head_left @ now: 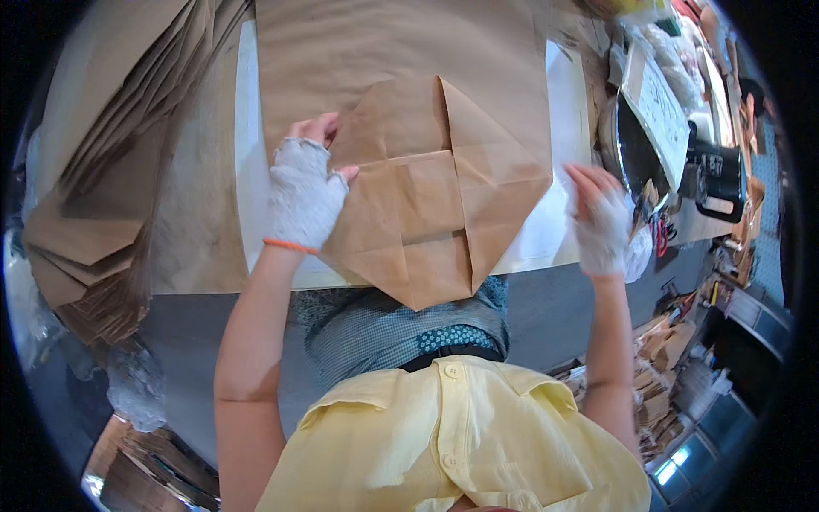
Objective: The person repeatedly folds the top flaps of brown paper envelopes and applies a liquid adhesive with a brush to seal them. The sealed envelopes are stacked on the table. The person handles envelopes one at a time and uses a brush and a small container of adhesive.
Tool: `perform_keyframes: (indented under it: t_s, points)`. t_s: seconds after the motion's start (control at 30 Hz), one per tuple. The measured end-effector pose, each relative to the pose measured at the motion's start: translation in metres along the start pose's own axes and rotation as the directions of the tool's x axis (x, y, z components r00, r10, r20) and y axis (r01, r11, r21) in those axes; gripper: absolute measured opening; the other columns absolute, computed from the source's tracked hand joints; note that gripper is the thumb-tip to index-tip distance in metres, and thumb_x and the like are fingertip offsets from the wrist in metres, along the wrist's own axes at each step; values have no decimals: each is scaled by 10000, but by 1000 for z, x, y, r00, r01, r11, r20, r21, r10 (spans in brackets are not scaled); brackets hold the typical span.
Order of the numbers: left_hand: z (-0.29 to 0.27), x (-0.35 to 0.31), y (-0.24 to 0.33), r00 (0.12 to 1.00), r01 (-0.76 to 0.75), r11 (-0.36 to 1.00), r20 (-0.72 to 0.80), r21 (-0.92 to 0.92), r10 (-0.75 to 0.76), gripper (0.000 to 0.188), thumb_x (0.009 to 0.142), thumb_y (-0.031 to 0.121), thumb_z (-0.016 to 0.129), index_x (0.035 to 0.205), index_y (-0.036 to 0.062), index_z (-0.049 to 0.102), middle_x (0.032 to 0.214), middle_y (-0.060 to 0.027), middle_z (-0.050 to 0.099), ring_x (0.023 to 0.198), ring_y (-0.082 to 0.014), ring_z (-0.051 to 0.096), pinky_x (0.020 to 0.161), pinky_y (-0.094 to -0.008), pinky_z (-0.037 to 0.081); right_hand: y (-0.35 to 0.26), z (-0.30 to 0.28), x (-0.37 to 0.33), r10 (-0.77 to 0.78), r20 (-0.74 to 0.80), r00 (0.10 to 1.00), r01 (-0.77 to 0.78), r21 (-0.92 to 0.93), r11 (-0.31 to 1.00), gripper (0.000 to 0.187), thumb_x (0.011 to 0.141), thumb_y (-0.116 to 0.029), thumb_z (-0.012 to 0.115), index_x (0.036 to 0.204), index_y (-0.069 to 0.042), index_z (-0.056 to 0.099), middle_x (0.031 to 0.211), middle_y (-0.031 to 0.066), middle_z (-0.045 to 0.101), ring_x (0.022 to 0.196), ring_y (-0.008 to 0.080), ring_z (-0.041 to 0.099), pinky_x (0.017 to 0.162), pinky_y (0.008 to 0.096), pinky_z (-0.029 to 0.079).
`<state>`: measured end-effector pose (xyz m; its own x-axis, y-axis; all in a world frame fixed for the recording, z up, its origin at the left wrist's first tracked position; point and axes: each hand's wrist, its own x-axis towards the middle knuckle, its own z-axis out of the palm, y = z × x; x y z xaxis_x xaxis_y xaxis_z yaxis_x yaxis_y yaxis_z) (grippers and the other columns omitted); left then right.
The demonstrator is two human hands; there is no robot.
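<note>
A brown paper bag [426,200] lies flat on the table, its near end folded into a pointed hexagon shape with creased flaps and a rectangular middle panel. My left hand [307,188], in a white fingerless glove with an orange band at the wrist, grips the left edge of that folded end, thumb on the paper and fingers bent. Off the bag's right corner, my right hand [597,213] hovers over a white sheet [546,230], apart from the paper. It wears a similar glove, its bare fingers are loosely extended, and nothing shows in it.
Stacked brown paper bags [102,222] fan out along the left. At the right stand a round container with a white lid-like panel [657,111], a black-handled object [721,179] and red-handled scissors [659,235]. The near table edge [196,293] runs before my waist. Cardboard pieces [657,392] lie lower right.
</note>
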<state>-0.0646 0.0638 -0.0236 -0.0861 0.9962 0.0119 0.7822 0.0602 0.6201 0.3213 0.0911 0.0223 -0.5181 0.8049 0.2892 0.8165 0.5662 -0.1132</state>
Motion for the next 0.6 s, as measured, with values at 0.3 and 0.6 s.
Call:
perform_keyframes:
  t_s: [0.3, 0.6]
  points:
    - [-6, 20, 2, 997, -74, 955, -5, 287, 79, 197, 699, 182, 793, 763, 32, 682, 831, -128, 658, 841, -328, 619, 787, -424, 502, -13, 71, 112, -14, 436, 900, -5, 43, 999, 191, 782, -162, 726, 946, -78, 674, 1005, 127, 645, 918, 319, 624, 803, 400, 522]
    - [5, -31, -5, 928, -350, 853, 20, 388, 372, 441, 722, 42, 661, 1160, 88, 691, 1223, -112, 659, 1156, -327, 602, 991, -408, 496, -32, 67, 52, -214, 168, 962, 228, -73, 971, 437, 884, -87, 538, 1321, -79, 552, 1316, 140, 575, 1250, 297, 538, 1037, 375, 442]
